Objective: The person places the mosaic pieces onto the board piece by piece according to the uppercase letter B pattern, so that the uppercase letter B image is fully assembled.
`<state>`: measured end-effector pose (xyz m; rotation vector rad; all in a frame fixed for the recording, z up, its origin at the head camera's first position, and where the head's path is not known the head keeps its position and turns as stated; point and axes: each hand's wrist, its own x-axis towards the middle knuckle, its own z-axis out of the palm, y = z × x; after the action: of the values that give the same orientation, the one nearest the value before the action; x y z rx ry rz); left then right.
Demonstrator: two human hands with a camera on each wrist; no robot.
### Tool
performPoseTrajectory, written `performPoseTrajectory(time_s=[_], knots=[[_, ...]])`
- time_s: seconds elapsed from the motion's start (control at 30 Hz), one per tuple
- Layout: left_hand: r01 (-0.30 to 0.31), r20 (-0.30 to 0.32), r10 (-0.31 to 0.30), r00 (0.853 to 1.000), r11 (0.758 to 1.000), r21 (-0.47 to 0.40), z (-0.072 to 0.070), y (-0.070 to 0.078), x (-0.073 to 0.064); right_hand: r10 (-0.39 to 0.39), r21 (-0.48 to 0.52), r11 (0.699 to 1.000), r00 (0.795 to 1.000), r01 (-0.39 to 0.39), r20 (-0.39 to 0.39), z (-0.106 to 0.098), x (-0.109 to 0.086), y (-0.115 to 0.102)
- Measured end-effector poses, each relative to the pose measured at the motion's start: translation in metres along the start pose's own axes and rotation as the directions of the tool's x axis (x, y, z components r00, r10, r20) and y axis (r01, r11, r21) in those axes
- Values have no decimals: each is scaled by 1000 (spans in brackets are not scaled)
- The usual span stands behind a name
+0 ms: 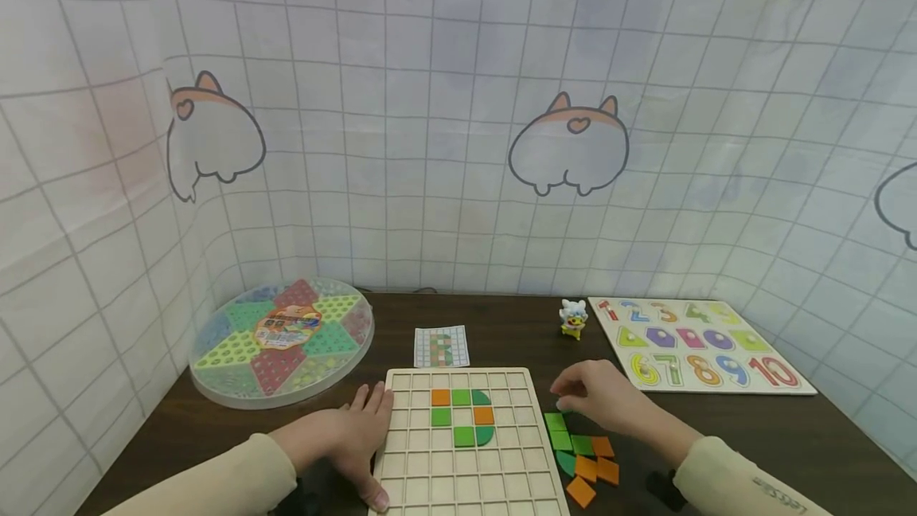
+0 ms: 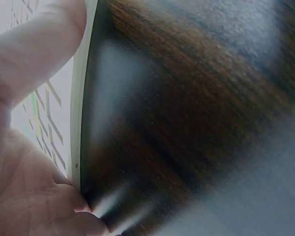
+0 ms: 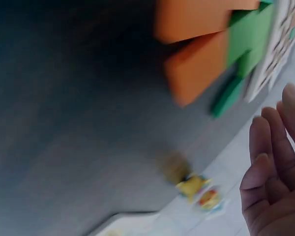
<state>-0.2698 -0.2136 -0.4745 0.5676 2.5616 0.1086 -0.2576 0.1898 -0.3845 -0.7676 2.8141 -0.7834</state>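
A pale wooden grid board (image 1: 469,488) lies on the dark table, with orange and green squares and rounded dark green pieces set in its upper cells. My left hand (image 1: 358,432) rests along the board's left edge, fingers spread and thumb near the lower corner. In the left wrist view, the thumb (image 2: 39,44) lies over the board's rim. To the right of the board, my right hand (image 1: 598,392) hovers with loosely bent fingers over loose green squares (image 1: 556,422). Nothing shows between its fingers (image 3: 280,142). Orange squares (image 1: 607,471) and a rounded dark green piece (image 1: 566,463) lie nearby.
Behind the board lies a small printed pattern card (image 1: 441,346). A round star-patterned game board (image 1: 282,341) stands at the back left. A small figurine (image 1: 573,318) and a number puzzle board (image 1: 695,345) are at the back right. Gridded cloth (image 1: 458,245) hangs behind the table.
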Motion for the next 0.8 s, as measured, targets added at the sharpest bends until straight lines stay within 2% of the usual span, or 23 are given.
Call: performPoseTrajectory(time_s=[0.13, 0.3, 0.37, 0.5, 0.57, 0.63, 0.8], knots=[[-1, 6, 1, 1000, 1000, -2, 2, -2, 2, 16, 37, 999, 997, -18, 73, -8, -16, 22], [1, 12, -1, 1000, 1000, -21, 2, -5, 5, 17, 94, 995, 983, -35, 180, -14, -33, 51], [1, 9, -1, 1000, 1000, -23, 2, -4, 5, -15, 109, 994, 978, -8, 206, -11, -34, 72], [3, 13, -3, 1000, 1000, -24, 0, -3, 3, -59, 163, 986, 972, 22, 226, 11, -26, 138], [8, 15, -7, 1000, 1000, -24, -1, -3, 2, -66, 175, 984, 972, 27, 226, 17, -23, 154], [12, 18, -11, 1000, 1000, -25, -1, -2, 1, -75, 171, 985, 973, 37, 219, 16, -24, 147], [10, 21, -10, 1000, 1000, -27, -1, -2, 2, -60, 120, 992, 981, 38, 184, -4, -37, 83]])
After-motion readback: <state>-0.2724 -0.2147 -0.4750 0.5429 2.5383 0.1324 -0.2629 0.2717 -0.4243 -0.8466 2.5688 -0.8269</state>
